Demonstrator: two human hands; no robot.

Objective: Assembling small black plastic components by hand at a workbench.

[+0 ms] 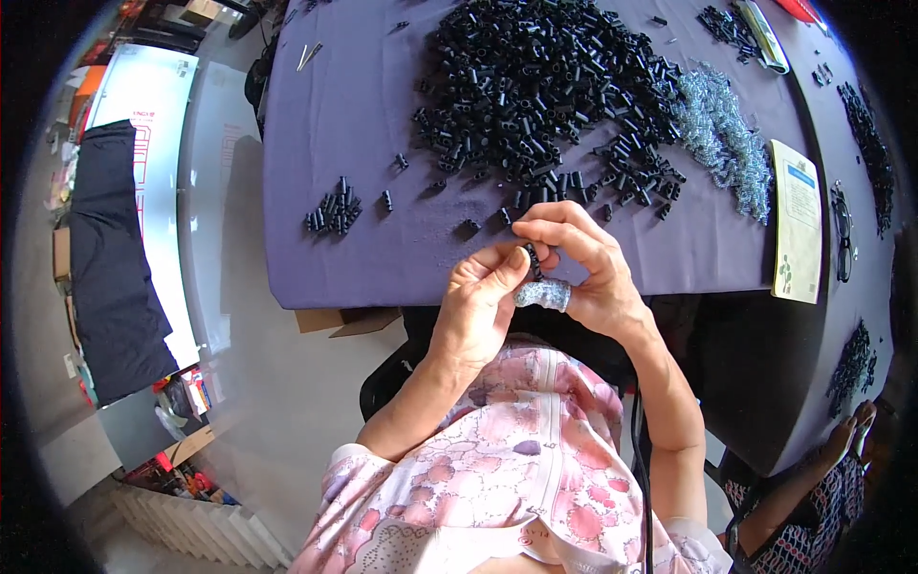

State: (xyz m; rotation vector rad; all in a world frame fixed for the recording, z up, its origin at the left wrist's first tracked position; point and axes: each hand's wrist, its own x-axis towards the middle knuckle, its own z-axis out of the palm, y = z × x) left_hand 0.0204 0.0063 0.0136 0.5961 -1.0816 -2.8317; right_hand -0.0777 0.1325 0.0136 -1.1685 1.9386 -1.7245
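Just off the near edge of the table, my two hands meet over a small black tubular piece. My left hand pinches it between thumb and fingers. My right hand is closed around its other side, with the fingers curled over. A pale, mottled grey covering appears to wrap the right thumb; its kind is unclear. Beyond my hands lies a big heap of black tubular pieces. To its right is a pile of small clear, shiny pieces.
Purple cloth covers the table. A smaller group of black pieces lies at left. At right are a cream booklet, eyeglasses and more black piles. Another person's hand shows at lower right. An open cardboard box sits below.
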